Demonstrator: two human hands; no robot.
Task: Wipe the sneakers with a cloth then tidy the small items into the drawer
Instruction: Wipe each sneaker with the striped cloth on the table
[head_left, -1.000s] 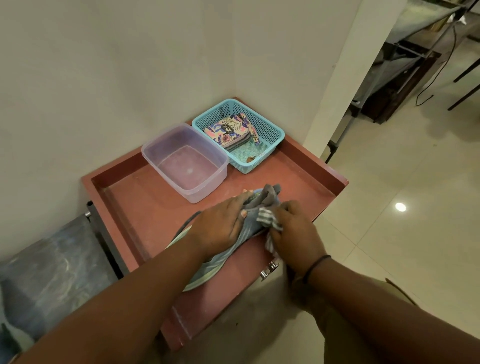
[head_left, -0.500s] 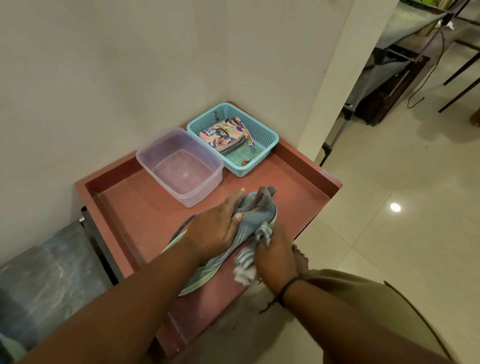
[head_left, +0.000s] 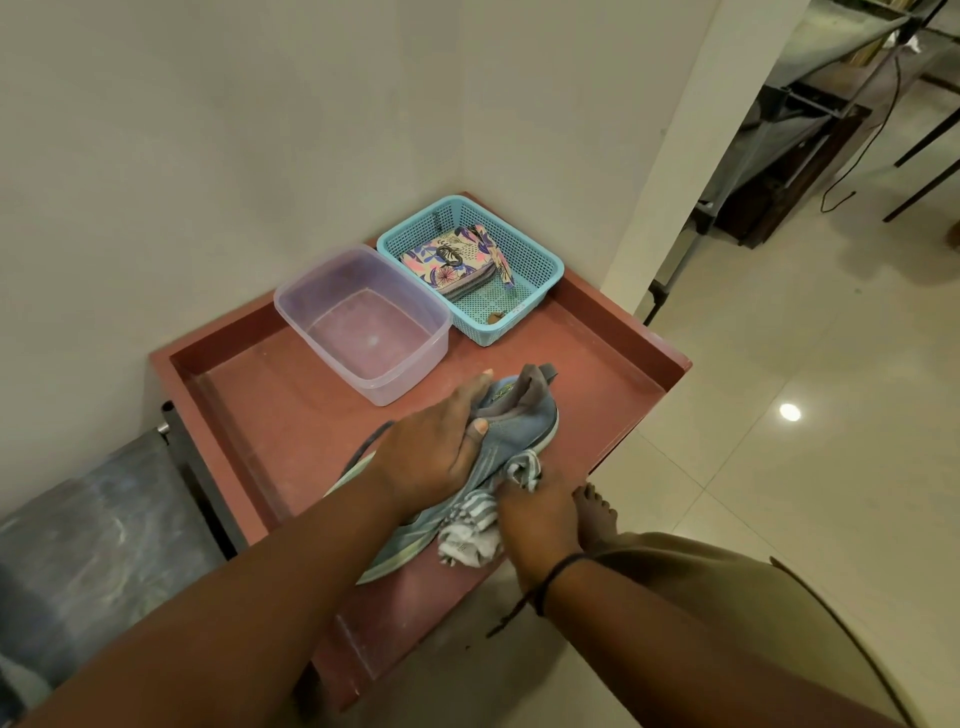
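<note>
Red-brown laminate forms the raised-rim tabletop, the largest surface, filling the centre of the frame. Its far edges meet the wall corner at upper centre; its right and near edges border open tiled floor, which gives free room at right. At lower left, a grey covered unit stands just beside the table's left edge.

The clear plastic tub sits at the table's far side, just beside the teal mesh basket in the corner. The basket holds a floral pouch. Bare tabletop lies between the tub and the sneaker.

The blue-grey sneaker lies on its side at centre frame, near the table's right-hand edge, heel toward the tub.

The left hand grips the sneaker's upper, fingers curled over it and thumb pressed on its side. The right hand pinches a bunched striped cloth against the sneaker's side near the sole. A dark band circles the right wrist. A bare foot rests on the floor just beyond the table edge.
</note>
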